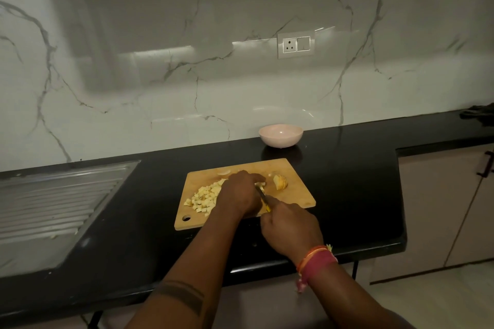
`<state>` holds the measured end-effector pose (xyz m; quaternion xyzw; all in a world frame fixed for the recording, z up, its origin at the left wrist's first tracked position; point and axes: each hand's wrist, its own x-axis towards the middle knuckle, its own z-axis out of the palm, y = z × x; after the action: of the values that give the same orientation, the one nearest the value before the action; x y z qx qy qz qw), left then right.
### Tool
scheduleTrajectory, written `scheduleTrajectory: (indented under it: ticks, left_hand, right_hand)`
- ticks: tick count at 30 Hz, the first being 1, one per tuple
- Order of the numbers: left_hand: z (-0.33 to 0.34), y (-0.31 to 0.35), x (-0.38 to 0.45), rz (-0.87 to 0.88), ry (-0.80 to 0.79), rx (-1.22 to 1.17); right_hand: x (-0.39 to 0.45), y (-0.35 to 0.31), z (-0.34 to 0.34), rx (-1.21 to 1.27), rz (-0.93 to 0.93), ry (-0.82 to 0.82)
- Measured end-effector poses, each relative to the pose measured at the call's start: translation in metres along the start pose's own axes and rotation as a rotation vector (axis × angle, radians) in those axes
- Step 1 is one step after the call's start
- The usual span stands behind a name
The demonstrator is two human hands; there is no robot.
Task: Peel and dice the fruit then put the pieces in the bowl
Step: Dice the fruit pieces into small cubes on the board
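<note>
Dicing well along, bowl (280,139) unfilled.
You've a pile of diced fruit (204,199) on the cutting board (299,189); sliced chunk (280,182) remains. Left hand (239,192) curls over the piece being cut, right hand (290,230) grips the knife (263,199). Nothing blocks the bowl behind the board.

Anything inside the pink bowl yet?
The pink bowl looks empty as far as its inside shows; its near wall hides part of the bottom. The diced pieces lie on the cutting board.
</note>
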<state>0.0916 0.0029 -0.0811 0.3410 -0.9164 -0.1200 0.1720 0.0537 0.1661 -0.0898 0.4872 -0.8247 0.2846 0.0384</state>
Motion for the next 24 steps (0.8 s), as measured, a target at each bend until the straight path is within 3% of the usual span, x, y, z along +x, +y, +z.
scheduleTrajectory:
  ticks: [14, 20, 24]
  left_hand:
    - [-0.001, -0.006, -0.014, 0.027, 0.074, -0.145]
    - [0.005, -0.006, -0.013, 0.037, 0.101, -0.111]
    - [0.011, 0.001, -0.018, 0.059, 0.071, 0.042]
  right_hand:
    - [-0.001, 0.016, -0.012, 0.367, 0.190, 0.023]
    - [0.002, 0.021, -0.015, 0.516, 0.266, 0.057]
    - [0.005, 0.023, -0.014, 0.543, 0.295, 0.070]
